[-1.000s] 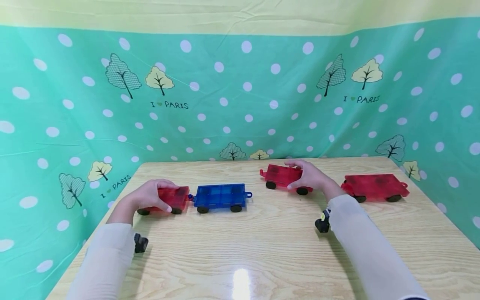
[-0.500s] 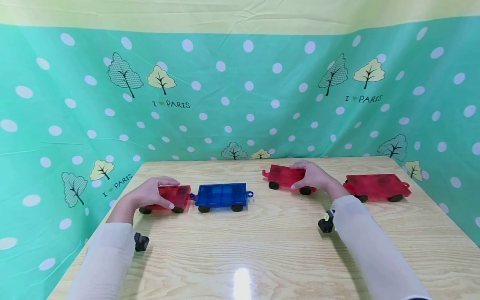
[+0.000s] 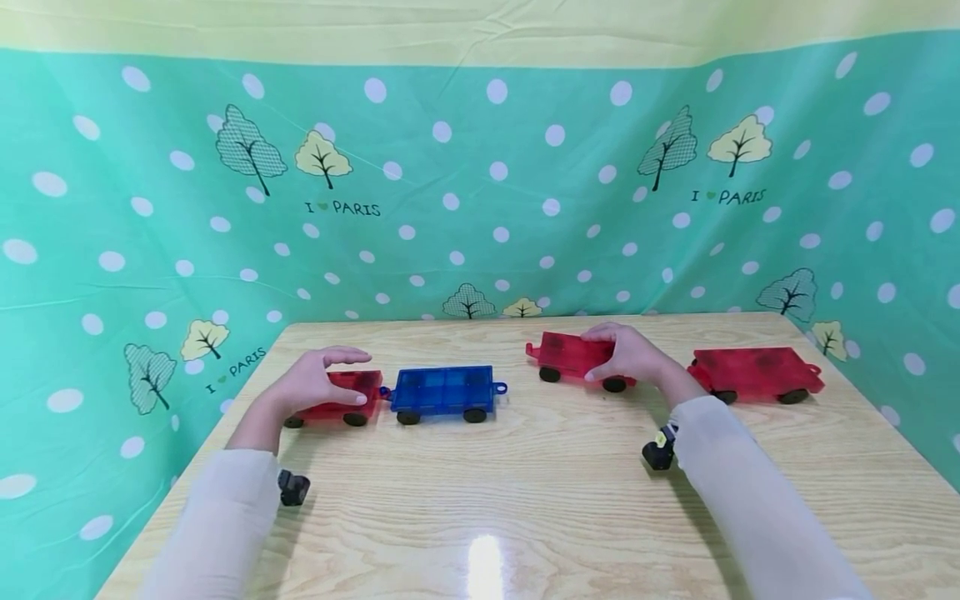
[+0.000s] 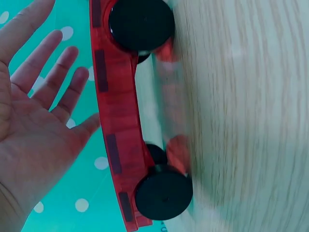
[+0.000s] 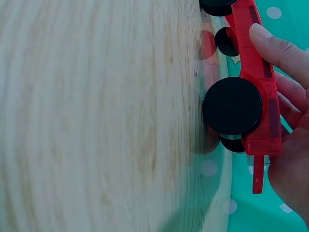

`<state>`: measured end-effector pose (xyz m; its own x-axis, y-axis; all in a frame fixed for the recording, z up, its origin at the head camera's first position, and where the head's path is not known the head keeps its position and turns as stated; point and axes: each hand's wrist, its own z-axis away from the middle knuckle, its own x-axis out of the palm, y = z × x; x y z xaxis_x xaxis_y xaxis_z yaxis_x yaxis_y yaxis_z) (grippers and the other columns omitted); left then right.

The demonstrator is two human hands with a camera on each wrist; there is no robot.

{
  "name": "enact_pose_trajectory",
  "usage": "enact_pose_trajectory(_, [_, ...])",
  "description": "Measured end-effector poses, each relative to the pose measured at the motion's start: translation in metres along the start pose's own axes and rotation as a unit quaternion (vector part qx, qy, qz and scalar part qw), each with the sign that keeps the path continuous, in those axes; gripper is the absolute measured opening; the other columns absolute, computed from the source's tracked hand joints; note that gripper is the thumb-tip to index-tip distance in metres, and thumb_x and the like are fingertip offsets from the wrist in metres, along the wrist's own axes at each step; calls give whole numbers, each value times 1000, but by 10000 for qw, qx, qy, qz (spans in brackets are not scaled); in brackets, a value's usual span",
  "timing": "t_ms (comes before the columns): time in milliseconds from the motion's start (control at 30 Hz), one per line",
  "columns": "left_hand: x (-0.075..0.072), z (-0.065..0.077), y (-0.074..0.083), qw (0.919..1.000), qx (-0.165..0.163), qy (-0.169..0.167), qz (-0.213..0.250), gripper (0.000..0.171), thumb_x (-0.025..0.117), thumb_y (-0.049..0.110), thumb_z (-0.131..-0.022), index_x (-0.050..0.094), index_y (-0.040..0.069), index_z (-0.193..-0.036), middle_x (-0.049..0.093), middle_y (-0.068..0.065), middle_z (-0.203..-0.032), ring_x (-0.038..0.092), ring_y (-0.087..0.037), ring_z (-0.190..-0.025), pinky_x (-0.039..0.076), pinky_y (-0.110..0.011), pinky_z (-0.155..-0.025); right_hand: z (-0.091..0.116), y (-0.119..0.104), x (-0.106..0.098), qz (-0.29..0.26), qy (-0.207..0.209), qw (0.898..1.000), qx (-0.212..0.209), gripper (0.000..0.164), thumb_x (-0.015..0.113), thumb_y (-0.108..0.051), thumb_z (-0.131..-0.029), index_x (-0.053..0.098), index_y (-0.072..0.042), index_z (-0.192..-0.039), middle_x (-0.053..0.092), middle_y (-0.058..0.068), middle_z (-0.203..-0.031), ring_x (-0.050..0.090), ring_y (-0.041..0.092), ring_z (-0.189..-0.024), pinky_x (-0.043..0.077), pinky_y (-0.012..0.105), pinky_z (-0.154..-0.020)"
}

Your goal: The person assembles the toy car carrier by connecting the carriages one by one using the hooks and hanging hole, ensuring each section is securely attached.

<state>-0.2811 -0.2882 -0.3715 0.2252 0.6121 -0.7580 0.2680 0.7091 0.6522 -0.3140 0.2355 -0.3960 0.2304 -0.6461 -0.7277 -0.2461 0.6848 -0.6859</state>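
Note:
On the left of the table, a red toy train car (image 3: 367, 382) with black wheels stands end to end with a blue toy train car (image 3: 442, 390); their hook and ring meet. My left hand (image 3: 309, 387) hovers over that red car, its fingers (image 4: 63, 72) spread and apart from the body in the left wrist view. Right of the middle, my right hand (image 3: 633, 357) grips a second red toy train car (image 3: 566, 355) from above. Its thumb (image 5: 280, 50) presses the near side, with the other fingers partly hidden behind the car.
A third red toy train car (image 3: 753, 373) stands at the right, partly behind my right wrist. All rest on a pale wooden table (image 3: 465, 483), backed by a green dotted curtain (image 3: 480, 183). A gap separates the blue car from the gripped red one.
My left hand has let go of the left red car, its fingers spreading and rising slightly to the right. My right hand keeps its grip, its car shifted slightly rightward in the view.

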Motion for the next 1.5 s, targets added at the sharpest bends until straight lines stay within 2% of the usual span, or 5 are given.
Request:
enact_pose_trajectory(133, [4,0,3,9997,173,127,117,69,86,28,-75,58,7,-135,50,-15,-142,37,-39,-133,47,-55,-95,3,-1,0,34,10,9999,-123,73,87,-22,-74,55,-2,-137,47,20,-141,36,40,-132,38,52,-105])
enact_pose_trajectory(300, [7,0,5,9989,351,247,180,67,86,28,-74,61,6,-132,50,-15,-142,35,-38,-136,38,-58,-102,8,-4,0,-3,-17,9996,-275,73,88,-20,-72,57,-1,-135,48,19,-140,36,40,-132,37,53,-105])
enact_pose_trajectory(700, [16,3,12,9974,329,277,574,62,84,22,-77,60,12,-133,47,-12,-145,33,-39,-138,29,-62,-107,15,-8,3,76,21,9991,-410,74,89,-25,-71,58,-5,-136,48,15,-140,36,38,-131,41,52,-102])
enact_pose_trajectory(1133, [26,3,23,9959,453,378,683,58,87,25,-74,66,15,-127,52,-7,-141,36,-35,-136,30,-63,-106,24,-13,5,231,-136,9973,-680,71,89,-24,-72,60,-5,-134,51,14,-137,37,38,-130,42,51,-101])
enact_pose_trajectory(1500, [32,1,33,9929,783,147,878,58,84,25,-78,63,12,-130,50,-11,-142,37,-37,-135,32,-61,-106,32,-19,8,189,-373,9962,-769,69,88,-21,-71,61,-7,-133,49,13,-138,36,37,-131,41,52,-101])
